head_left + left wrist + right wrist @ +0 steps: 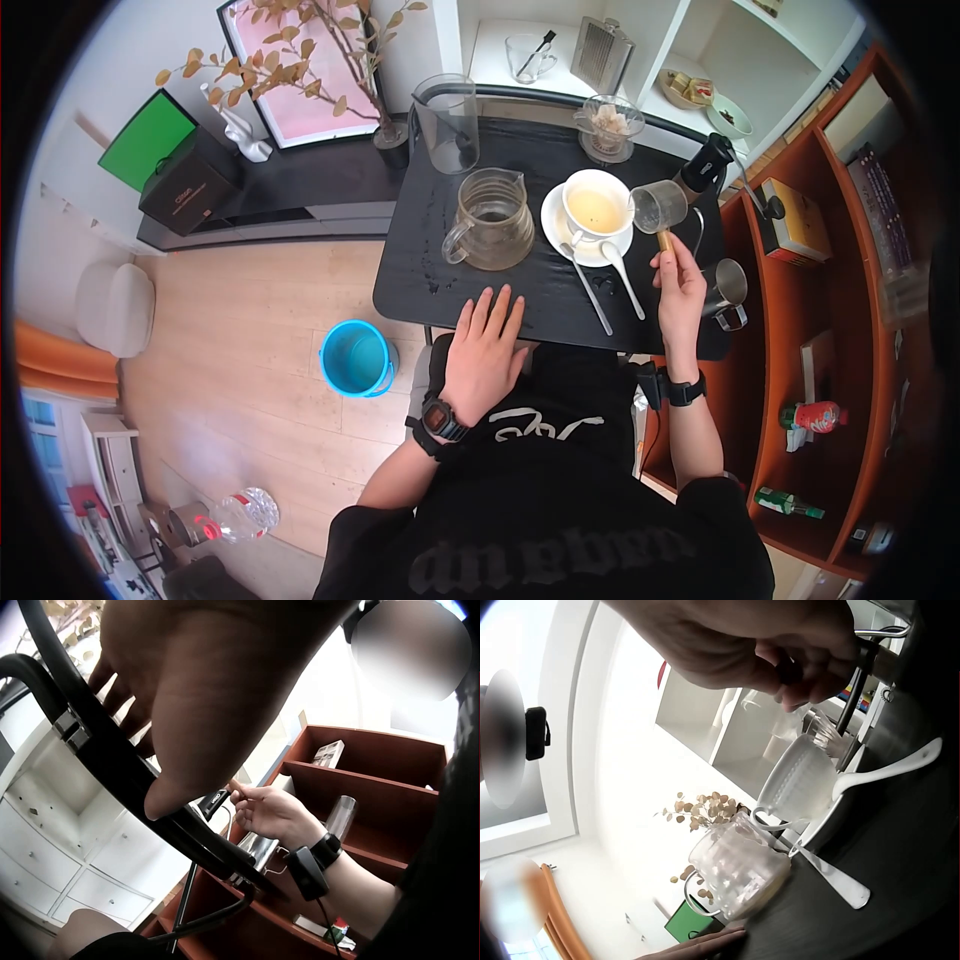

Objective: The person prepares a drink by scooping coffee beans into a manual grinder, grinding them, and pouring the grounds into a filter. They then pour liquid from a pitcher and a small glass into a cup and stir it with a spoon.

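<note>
My right hand [680,300] pinches the wooden handle [665,240] of a small clear glass pitcher [660,207], whose lip overlaps the right rim of a white cup [597,232] in the head view. Pale yellow liquid shows inside the cup, which stands on a white saucer [551,222]. A white spoon [625,283] and a metal spoon [588,290] lean on the saucer, handles toward me. Fingers spread, my left hand [482,350] rests on the front edge of the black table [400,285], in front of a glass carafe [490,235] with a handle.
At the back of the table are a tall glass jar [447,125] and a glass dripper [608,135] holding a paper filter. A black hand grinder [705,165] and a metal jug [725,285] stand right. On the floor at left is a blue bucket [358,358].
</note>
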Motion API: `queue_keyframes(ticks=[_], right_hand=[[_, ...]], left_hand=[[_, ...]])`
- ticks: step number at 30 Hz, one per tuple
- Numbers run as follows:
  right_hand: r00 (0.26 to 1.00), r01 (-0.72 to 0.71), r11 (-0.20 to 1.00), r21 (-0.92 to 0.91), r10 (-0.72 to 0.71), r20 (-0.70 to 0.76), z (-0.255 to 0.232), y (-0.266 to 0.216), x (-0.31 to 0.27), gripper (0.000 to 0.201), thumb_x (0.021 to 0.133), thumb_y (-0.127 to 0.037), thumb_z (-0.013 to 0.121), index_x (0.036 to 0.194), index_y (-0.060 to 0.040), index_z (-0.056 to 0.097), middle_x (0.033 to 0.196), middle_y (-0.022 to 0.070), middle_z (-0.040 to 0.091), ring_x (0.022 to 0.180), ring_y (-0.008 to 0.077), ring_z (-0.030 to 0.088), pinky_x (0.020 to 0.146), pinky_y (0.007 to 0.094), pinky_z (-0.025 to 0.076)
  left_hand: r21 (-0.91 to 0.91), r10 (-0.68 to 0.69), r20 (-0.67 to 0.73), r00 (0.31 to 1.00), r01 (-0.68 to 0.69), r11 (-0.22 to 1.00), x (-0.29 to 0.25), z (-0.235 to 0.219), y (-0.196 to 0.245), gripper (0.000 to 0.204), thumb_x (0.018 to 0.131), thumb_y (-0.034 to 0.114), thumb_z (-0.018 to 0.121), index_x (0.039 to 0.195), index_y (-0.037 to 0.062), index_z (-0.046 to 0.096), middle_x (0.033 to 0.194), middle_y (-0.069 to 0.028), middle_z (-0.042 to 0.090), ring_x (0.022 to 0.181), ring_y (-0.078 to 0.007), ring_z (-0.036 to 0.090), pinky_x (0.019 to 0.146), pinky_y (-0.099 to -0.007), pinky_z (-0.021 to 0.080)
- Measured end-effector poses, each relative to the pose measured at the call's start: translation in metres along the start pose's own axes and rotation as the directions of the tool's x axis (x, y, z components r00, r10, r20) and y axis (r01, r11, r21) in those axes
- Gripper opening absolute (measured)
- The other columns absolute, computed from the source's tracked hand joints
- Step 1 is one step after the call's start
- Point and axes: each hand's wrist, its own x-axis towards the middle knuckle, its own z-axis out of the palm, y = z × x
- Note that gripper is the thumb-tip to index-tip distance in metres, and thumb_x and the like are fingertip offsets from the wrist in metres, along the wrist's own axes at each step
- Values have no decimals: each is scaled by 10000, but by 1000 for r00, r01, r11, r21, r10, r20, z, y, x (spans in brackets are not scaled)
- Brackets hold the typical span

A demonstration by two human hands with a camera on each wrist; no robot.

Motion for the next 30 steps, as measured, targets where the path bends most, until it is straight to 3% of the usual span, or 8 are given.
queue_keyframes(ticks=[6, 14, 17, 18, 20, 25, 30], right_hand=[[992, 105, 974, -202, -117, -48, 6, -5, -5, 345, 1043, -167, 559, 1365, -52, 609, 883, 2, 647, 709, 48, 495, 648, 211, 425], [981, 178, 954, -243, -192, -36, 11, -8, -5, 338, 1043, -155, 555, 1361, -56, 614, 901, 13, 660, 719, 39, 501, 640, 217, 427], [1000, 25, 998, -50, -24, 17, 1, -2, 1, 339, 1053, -164, 540, 1353, -20, 603, 926, 23, 666, 708, 46, 513, 646, 217, 435], [996, -81, 988, 128, 76, 42, -4, 0, 2, 335, 1056, -171, 535, 1342, -9, 600, 932, 25, 665, 704, 51, 518, 647, 217, 438], [959, -284, 845, 454, 249, 136, -14, 2, 2, 332, 1064, -185, 523, 1320, 13, 595, 945, 30, 661, 696, 62, 526, 649, 218, 444], [920, -385, 782, 489, 367, 138, -27, 0, -14, 367, 1071, -259, 516, 1313, 10, 574, 931, 2, 598, 680, 50, 459, 640, 215, 409], [899, -429, 764, 481, 415, 143, -34, 15, -23, 361, 1070, -257, 519, 1297, 17, 582, 922, 8, 621, 680, 51, 478, 622, 216, 421]], left_hand=[[66, -26, 12, 1000, 25, 998, 1, 4, 4, 646, 908, 275, 646, 1475, 37, 448, 1526, -179, 427, 1406, -367, 398, 1165, -484, 318], [134, -8, 24, 1000, 5, 991, 5, 8, 3, 590, 929, 272, 625, 1441, 16, 482, 1488, -195, 468, 1358, -381, 458, 1116, -495, 386], [132, -4, 22, 1000, 1, 991, 5, 8, 2, 583, 931, 271, 623, 1434, 11, 489, 1481, -197, 475, 1352, -383, 466, 1112, -494, 392], [130, -3, 19, 1000, 0, 992, 6, 8, 2, 580, 931, 271, 622, 1432, 10, 492, 1479, -198, 478, 1350, -383, 468, 1112, -494, 393], [126, -6, 27, 1000, 3, 992, 6, 7, 2, 575, 931, 272, 622, 1427, 8, 499, 1477, -199, 481, 1349, -385, 469, 1113, -493, 393], [110, -4, 24, 1000, 1, 994, 7, 5, 2, 572, 925, 261, 623, 1422, 4, 505, 1478, -204, 483, 1352, -390, 468, 1114, -493, 392], [97, 3, 26, 1000, -6, 995, 8, 3, 2, 571, 915, 244, 623, 1420, 2, 509, 1470, -207, 491, 1351, -390, 469, 1115, -493, 392]])
